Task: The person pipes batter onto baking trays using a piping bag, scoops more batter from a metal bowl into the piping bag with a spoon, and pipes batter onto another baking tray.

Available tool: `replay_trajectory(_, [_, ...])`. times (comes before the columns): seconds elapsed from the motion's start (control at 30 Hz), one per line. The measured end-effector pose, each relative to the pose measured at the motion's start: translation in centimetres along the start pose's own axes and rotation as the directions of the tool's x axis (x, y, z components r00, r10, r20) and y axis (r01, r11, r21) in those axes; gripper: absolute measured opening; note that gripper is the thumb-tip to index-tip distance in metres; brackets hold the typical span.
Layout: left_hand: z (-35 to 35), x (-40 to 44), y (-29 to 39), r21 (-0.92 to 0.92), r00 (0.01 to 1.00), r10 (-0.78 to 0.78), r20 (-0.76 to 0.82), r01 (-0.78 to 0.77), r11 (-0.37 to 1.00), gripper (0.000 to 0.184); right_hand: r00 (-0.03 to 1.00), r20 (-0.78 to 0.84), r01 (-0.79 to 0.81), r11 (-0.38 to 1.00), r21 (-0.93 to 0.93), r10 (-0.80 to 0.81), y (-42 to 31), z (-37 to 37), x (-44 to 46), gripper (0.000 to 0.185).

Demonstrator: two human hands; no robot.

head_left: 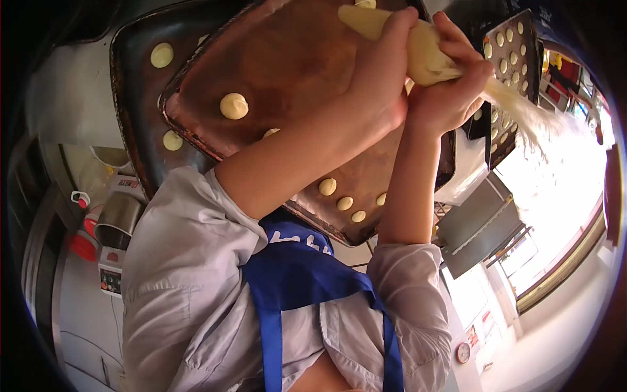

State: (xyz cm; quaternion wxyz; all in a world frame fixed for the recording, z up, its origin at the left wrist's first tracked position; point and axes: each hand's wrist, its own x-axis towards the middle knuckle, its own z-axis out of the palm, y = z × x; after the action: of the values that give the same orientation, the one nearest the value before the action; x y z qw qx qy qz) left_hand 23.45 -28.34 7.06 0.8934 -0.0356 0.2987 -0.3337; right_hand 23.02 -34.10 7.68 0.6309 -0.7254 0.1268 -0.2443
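A piping bag (pixel 428 55) filled with pale yellow batter lies slantwise in my two hands, over a dark baking tray (pixel 287 59). My left hand (pixel 385 68) is wrapped round the body of the bag. My right hand (pixel 447 98) grips it near the gathered top, whose loose translucent end (pixel 526 117) trails out to the right. The narrow tip points to the upper left, near a batter mound at the frame's top edge. On the tray sit a round batter mound (pixel 234 106) and several smaller ones (pixel 336 196). My forearms hide part of the tray.
A second baking tray (pixel 140 85) with batter rounds lies partly under the first at left. Another tray (pixel 513 65), closely dotted with rounds, is at the upper right. A mixer with a steel bowl (pixel 117 221) stands at left, and a grey metal box (pixel 477 222) at right.
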Motion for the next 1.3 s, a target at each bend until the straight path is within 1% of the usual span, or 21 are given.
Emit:
replay_trajectory(0.03, [-0.5, 0.0, 0.2, -0.004, 1.0, 0.012, 0.003, -0.012, 1.0, 0.04, 1.0, 0.012, 0.001, 1.0, 0.005, -0.001, 0.3, -0.2, 0.0, 0.05])
replay_trajectory(0.1, [-1.1, 0.2, 0.6, 0.002, 0.997, 0.073, -0.019, -0.073, 0.997, 0.042, 0.986, 0.148, -0.09, 0.993, 0.071, 0.079, 0.7, 0.0, 0.2, 0.048])
replay_trajectory(0.13, [-1.3, 0.3, 1.0, 0.002, 0.997, 0.079, -0.023, -0.079, 0.997, 0.042, 0.991, 0.106, -0.087, 0.991, 0.099, 0.076, 1.0, 0.5, 0.1, 0.045])
replay_trajectory(0.23, [-2.2, 0.5, 1.7, -0.013, 0.997, 0.045, -0.056, -0.046, 0.999, 0.042, 0.995, 0.039, -0.093, 0.989, 0.119, 0.089, 1.5, 1.6, 0.0, 0.047])
replay_trajectory(0.27, [-2.5, 0.5, 1.8, -0.014, 0.997, 0.035, -0.064, -0.036, 0.999, 0.042, 0.998, 0.027, -0.058, 0.995, 0.079, 0.056, 1.8, 1.8, -0.1, 0.046])
replay_trajectory(0.43, [-3.0, -0.1, 1.7, -0.02, 0.994, -0.023, -0.109, 0.021, 1.0, 0.041, 0.997, 0.072, -0.013, 0.999, 0.05, 0.009, 1.9, 1.4, -0.2, 0.044])
replay_trajectory(0.5, [-2.5, -0.5, 1.7, 0.0, 0.992, 0.108, -0.063, -0.108, 0.994, 0.035, 0.997, 0.083, -0.014, 0.999, 0.033, 0.011, 1.6, 1.7, -0.3, 0.044])
replay_trajectory(0.57, [-1.5, -1.4, 1.6, 0.054, 0.989, 0.137, -0.06, -0.134, 0.99, 0.038, 0.998, -0.065, -0.002, 1.0, 0.02, 0.003, 1.1, 2.5, -0.5, 0.041])
replay_trajectory(0.63, [-0.8, -1.7, 2.0, 0.103, 0.985, 0.161, -0.06, -0.154, 0.983, 0.042, 0.994, -0.111, 0.001, 0.998, 0.071, 0.007, 0.6, 3.4, -0.8, 0.043])
replay_trajectory(0.7, [-0.9, -1.6, 3.3, 0.136, 0.977, 0.113, -0.182, -0.088, 0.987, 0.04, 0.987, -0.157, -0.004, 0.993, 0.12, 0.023, 0.1, 3.9, -1.7, 0.045])
replay_trajectory(0.73, [-1.1, -2.4, 3.4, 0.137, 0.976, 0.112, -0.186, -0.087, 0.987, 0.04, 0.995, -0.096, 0.027, 0.985, 0.17, -0.011, -0.2, 4.1, -2.1, 0.048])
replay_trajectory(0.77, [-1.4, -3.6, 3.3, 0.148, 0.975, 0.171, -0.145, -0.149, 0.978, 0.039, 0.998, -0.036, 0.057, 0.973, 0.223, -0.05, -0.6, 4.2, -2.6, 0.051])
replay_trajectory(0.8, [-1.4, -4.8, 3.4, 0.156, 0.968, 0.229, -0.101, -0.212, 0.965, 0.038, 0.999, 0.036, 0.008, 0.983, 0.184, -0.014, -1.5, 4.3, -3.3, 0.053])
replay_trajectory(0.83, [-1.7, -5.6, 3.4, 0.156, 0.968, 0.23, -0.098, -0.214, 0.964, 0.038, 0.999, 0.036, 0.01, 0.983, 0.185, -0.017, -1.5, 4.1, -3.6, 0.053])
replay_trajectory(0.9, [-2.9, -7.0, 3.4, 0.138, 0.967, 0.227, -0.114, -0.211, 0.968, 0.041, 0.968, 0.25, -0.032, 0.971, 0.236, -0.028, -1.1, 3.8, -4.8, 0.052])
replay_trajectory(0.97, [-3.7, -7.5, 3.7, 0.159, 0.966, 0.221, -0.134, -0.199, 0.967, 0.044, 0.971, 0.237, -0.025, 0.974, 0.223, -0.029, -0.7, 4.3, -5.6, 0.05])
replay_trajectory(1.03, [-4.8, -7.0, 4.0, 0.038, 0.978, 0.113, -0.177, -0.108, 0.993, 0.043, 0.971, 0.237, -0.052, 0.994, 0.101, 0.026, -0.4, 4.6, -6.0, 0.05])
replay_trajectory(1.07, [-5.3, -6.8, 3.9, 0.034, 0.977, 0.115, -0.177, -0.111, 0.993, 0.043, 0.979, 0.198, -0.064, 0.992, 0.112, 0.041, -0.4, 4.8, -6.2, 0.05])
replay_trajectory(1.2, [-6.3, -6.7, 3.5, -0.016, 0.984, 0.083, -0.158, -0.086, 0.996, 0.04, 0.975, 0.219, -0.058, 0.996, 0.074, 0.041, -1.1, 5.0, -6.5, 0.049])
replay_trajectory(1.27, [-6.5, -6.5, 3.7, -0.026, 0.986, 0.074, -0.151, -0.079, 0.997, 0.039, 0.983, 0.168, -0.064, 0.998, -0.026, 0.068, -1.5, 5.1, -6.5, 0.048])
replay_trajectory(1.3, [-6.1, -6.5, 4.0, -0.023, 0.995, 0.038, -0.092, -0.04, 0.999, 0.038, 0.985, 0.162, -0.062, 0.998, -0.021, 0.065, -1.6, 5.3, -6.6, 0.048])
